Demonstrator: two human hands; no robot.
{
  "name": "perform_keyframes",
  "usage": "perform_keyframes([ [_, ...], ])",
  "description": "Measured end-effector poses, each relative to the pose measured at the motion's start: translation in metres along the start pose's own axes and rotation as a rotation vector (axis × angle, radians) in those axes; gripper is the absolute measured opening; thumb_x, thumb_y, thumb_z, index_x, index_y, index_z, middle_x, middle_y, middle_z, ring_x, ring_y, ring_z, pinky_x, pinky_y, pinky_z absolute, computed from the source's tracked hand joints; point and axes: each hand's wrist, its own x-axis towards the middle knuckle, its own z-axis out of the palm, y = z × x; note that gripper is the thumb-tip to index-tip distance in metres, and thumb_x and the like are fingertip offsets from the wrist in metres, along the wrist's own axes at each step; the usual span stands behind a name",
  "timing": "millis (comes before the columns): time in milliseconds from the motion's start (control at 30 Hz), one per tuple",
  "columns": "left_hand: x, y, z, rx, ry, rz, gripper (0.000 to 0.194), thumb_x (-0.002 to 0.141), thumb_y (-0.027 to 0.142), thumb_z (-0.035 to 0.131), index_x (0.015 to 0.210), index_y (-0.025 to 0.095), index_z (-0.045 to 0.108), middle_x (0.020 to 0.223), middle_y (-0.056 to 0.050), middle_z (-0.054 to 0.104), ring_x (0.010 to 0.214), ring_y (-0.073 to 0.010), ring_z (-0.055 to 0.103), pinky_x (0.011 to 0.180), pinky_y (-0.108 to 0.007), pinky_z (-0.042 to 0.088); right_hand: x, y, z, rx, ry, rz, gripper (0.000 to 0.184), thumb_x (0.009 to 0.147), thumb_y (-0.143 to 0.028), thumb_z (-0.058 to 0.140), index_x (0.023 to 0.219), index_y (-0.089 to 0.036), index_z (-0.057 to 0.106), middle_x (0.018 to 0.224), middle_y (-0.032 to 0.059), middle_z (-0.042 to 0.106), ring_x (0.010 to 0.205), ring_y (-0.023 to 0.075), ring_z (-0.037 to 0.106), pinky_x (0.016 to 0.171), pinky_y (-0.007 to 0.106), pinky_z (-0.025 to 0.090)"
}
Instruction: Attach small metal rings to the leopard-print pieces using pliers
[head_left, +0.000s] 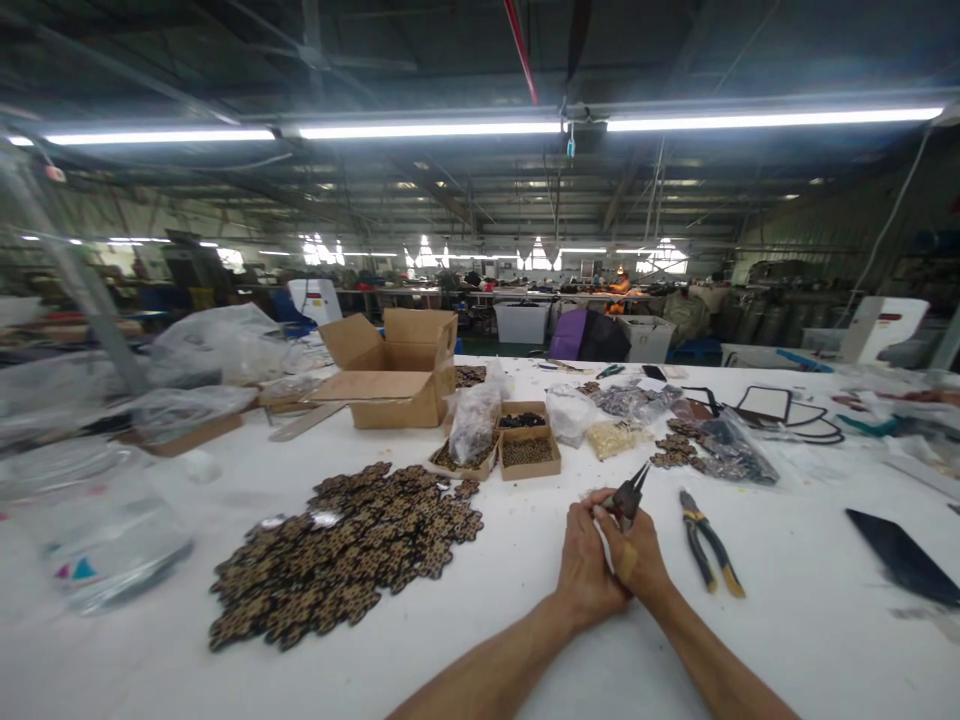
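Note:
My right hand (639, 562) is closed around a pair of dark pliers (631, 494), whose two slim tips spread apart and point up and away to the right. Pressed against it, my left hand (589, 562) has its fingers curled together beside the pliers. Whatever is pinched in my left fingers is hidden. To the right of both hands lie combination pliers (701, 540) with black and yellow handles. Left of them spreads a pile of brown and black flower-shaped pieces (360, 545). Small cardboard trays (532, 470) of tiny metal parts stand just beyond.
A bigger open carton (397, 408) stands behind the pile. A clear plastic jug (112, 540) is at the left. Plastic bags (739, 450), more flower pieces (677, 445) and black-edged frames (765, 405) lie at the back right. A black phone-like slab (904, 555) rests far right.

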Motion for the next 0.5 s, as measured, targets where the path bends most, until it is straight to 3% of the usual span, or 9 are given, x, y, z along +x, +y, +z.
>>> perform_keyframes([
  [167, -0.0001, 0.0023, -0.0002, 0.151, -0.004, 0.180, 0.071, 0.072, 0.019, 0.069, 0.138, 0.022, 0.044, 0.125, -0.014, 0.049, 0.118, -0.0329, 0.047, 0.104, -0.047, 0.040, -0.0055, -0.0012, 0.0033, -0.079, 0.027, -0.024, 0.029, 0.088, -0.043, 0.061, 0.106, -0.021, 0.066, 0.100, 0.0094, 0.068, 0.095, 0.0278, 0.062, 0.093, 0.042, 0.047],
  [367, -0.0028, -0.0022, -0.0021, 0.175, -0.024, 0.185, 0.075, 0.071, 0.019, 0.071, 0.140, 0.023, 0.041, 0.126, -0.014, 0.049, 0.117, -0.0329, 0.048, 0.103, -0.046, 0.042, -0.0086, -0.0066, 0.0060, -0.024, 0.018, -0.105, 0.024, 0.091, -0.041, 0.057, 0.102, -0.021, 0.063, 0.103, 0.0095, 0.067, 0.098, 0.0263, 0.060, 0.095, 0.041, 0.046],
  [500, -0.0036, 0.0000, -0.0035, 0.184, -0.021, 0.196, 0.076, 0.070, 0.019, 0.072, 0.139, 0.022, 0.041, 0.125, -0.013, 0.049, 0.118, -0.0324, 0.047, 0.104, -0.046, 0.042, -0.0099, -0.0047, 0.0065, -0.033, 0.006, -0.084, 0.025, 0.091, -0.040, 0.057, 0.106, -0.021, 0.063, 0.107, 0.0098, 0.066, 0.101, 0.0268, 0.059, 0.097, 0.041, 0.045],
])
